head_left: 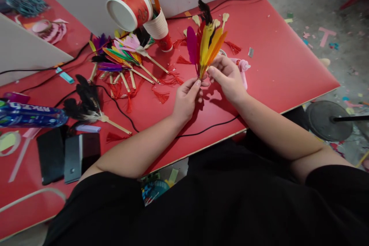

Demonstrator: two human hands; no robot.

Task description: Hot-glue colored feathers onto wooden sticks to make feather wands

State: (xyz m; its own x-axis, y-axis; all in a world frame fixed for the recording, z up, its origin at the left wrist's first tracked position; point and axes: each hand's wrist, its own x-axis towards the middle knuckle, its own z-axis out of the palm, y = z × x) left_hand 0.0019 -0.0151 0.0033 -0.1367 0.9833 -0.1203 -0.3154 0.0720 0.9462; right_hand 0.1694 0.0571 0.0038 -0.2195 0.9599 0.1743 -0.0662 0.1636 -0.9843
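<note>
Feather fan (206,42) held above the red worktop (276,65), long axis upright, tips fanning away from the person. Left hand (186,98) and right hand (227,77) both pinch its gathered quill base (hands nearly touching, equally near).

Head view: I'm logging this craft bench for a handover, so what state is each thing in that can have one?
Feather bundle: fanned out, upright, pinched at its base by both hands.
Left hand: shut on the bundle's base.
Right hand: shut on the bundle's base.
Paper cups: tipped over, the front one's open mouth towards the camera.
Finished feather fans: lying flat in a pile.
Two phones: flat, screens dark.
</note>
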